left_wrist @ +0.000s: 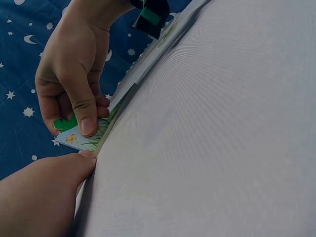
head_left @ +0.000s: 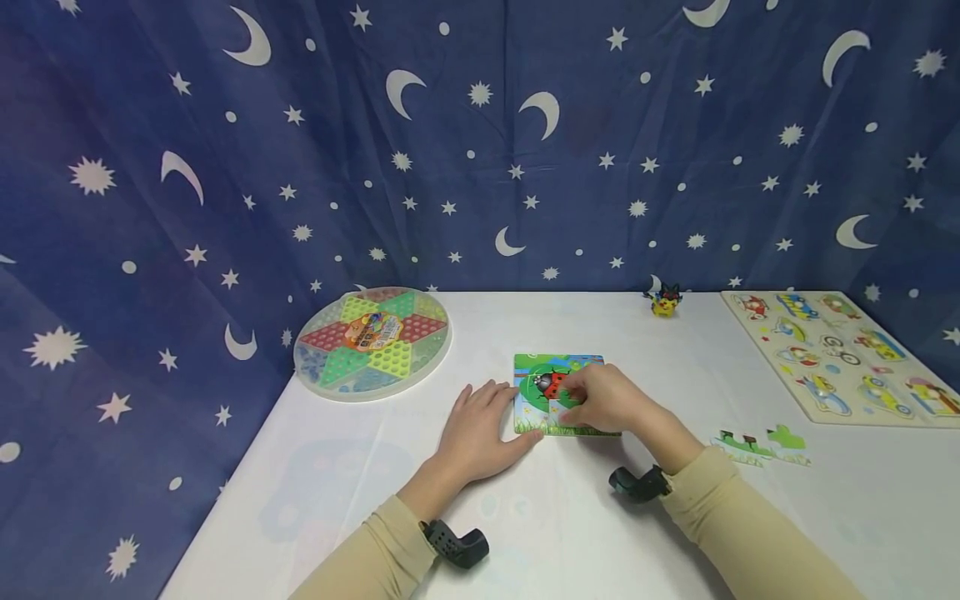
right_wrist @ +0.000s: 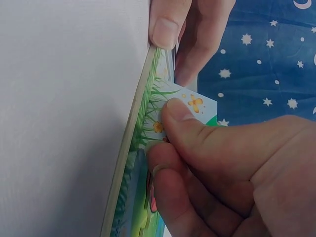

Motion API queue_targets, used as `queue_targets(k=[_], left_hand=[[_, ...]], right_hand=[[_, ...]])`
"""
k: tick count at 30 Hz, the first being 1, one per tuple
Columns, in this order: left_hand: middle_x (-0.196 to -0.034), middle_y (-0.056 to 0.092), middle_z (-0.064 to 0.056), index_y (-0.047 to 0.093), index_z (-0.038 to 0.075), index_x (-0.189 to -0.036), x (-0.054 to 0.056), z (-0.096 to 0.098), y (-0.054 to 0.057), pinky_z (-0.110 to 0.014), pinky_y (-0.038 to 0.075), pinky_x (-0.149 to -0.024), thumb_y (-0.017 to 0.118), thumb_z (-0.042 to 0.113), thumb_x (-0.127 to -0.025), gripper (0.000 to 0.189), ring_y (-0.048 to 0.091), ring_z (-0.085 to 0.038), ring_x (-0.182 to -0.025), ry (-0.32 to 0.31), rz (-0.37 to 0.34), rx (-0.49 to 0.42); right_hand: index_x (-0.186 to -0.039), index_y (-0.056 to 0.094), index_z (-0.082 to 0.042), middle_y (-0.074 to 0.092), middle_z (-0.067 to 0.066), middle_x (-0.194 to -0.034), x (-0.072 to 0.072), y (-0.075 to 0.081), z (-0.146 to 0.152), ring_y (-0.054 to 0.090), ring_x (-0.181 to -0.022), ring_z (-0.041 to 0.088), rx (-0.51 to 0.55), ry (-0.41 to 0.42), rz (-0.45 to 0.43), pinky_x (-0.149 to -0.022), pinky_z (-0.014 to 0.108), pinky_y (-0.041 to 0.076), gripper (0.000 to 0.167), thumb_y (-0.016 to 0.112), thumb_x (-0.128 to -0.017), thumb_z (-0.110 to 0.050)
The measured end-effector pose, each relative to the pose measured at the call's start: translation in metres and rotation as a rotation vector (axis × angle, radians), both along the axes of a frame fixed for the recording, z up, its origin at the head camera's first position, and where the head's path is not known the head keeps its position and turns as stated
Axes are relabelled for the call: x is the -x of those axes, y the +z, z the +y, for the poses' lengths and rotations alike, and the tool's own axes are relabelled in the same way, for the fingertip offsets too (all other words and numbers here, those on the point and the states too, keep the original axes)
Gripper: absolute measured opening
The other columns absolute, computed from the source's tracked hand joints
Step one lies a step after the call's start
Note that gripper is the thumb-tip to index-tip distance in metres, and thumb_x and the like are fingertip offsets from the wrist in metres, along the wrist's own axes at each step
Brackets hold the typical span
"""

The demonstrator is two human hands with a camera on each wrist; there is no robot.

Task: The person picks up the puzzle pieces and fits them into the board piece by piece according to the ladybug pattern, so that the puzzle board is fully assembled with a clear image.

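A square ladybug jigsaw puzzle [head_left: 532, 421] lies on the white table, its red and black ladybug partly covered by my right hand [head_left: 606, 398]. Thumb and fingers of that hand pinch a puzzle piece [right_wrist: 200, 102] with a butterfly, pale blue ground and a green edge. In the right wrist view the piece stands tilted up from the puzzle's grassy border. My left hand [head_left: 480, 429] rests at the puzzle's left side with fingers extended, its thumb touching the front left corner. Two loose puzzle pieces, a left one [head_left: 741, 448] and a right one [head_left: 787, 442], lie to the right.
A round Chinese checkers board [head_left: 375, 342] sits at the back left. Toward the back stands a small yellow and black figurine [head_left: 664, 302]. A wooden picture board [head_left: 847, 358] with vehicles lies at the right. A blue star-and-moon curtain [head_left: 480, 167] hangs behind the table.
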State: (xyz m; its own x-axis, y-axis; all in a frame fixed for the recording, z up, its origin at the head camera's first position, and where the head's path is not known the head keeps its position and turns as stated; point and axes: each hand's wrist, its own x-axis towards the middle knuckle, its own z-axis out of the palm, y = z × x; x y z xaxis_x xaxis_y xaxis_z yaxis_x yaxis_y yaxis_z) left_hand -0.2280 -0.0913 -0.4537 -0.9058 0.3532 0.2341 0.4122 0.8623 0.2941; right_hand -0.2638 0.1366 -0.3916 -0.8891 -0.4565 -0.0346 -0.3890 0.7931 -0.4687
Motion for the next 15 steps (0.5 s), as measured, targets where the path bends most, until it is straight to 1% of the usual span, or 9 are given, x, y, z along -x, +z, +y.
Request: queue_targets(k=[4,7,9,15], left_hand=[[-0.148,0.054,-0.007,0.055,0.012,-0.147,-0.001,0.0,0.002,-0.053,0.023,-0.122,0.061,0.064,-0.093,0.075,0.042,-0.028,-0.144,-0.004,0.008,-0.003],[-0.148,0.054,-0.007,0.055,0.012,-0.147,-0.002,0.0,0.003,-0.052,0.023,-0.122,0.061,0.064,-0.093,0.075,0.042,-0.028,-0.144,-0.006,0.004,-0.004],[-0.148,0.054,-0.007,0.056,0.012,-0.146,-0.002,0.0,0.003,-0.053,0.023,-0.122,0.061,0.064,-0.093,0.074,0.042,-0.029,-0.144,-0.007,0.004,-0.005],[-0.15,0.052,-0.006,0.053,0.013,-0.149,-0.001,0.0,0.002,-0.052,0.021,-0.123,0.059,0.065,-0.093,0.076,0.04,-0.028,-0.146,-0.002,-0.011,0.013]], right_hand=[[-0.097,0.076,-0.01,0.061,-0.005,-0.075,0.0,0.0,-0.003,0.05,-0.073,0.015,-0.001,0.002,0.004,-0.065,0.031,0.046,0.022,0.089,-0.081,-0.017],[-0.091,0.074,-0.011,0.061,-0.004,-0.074,0.0,0.0,-0.006,0.05,-0.071,0.015,0.0,0.004,0.003,-0.065,0.031,0.045,0.019,0.089,-0.081,-0.017],[-0.09,0.074,-0.011,0.062,-0.004,-0.075,0.0,0.0,-0.007,0.052,-0.072,0.015,0.001,0.007,0.005,-0.066,0.031,0.047,0.019,0.089,-0.081,-0.016],[-0.097,0.077,-0.011,0.069,-0.004,-0.086,-0.001,-0.001,-0.012,0.059,-0.081,0.013,0.02,-0.008,0.004,-0.077,0.036,0.055,0.023,0.09,-0.08,-0.016]])
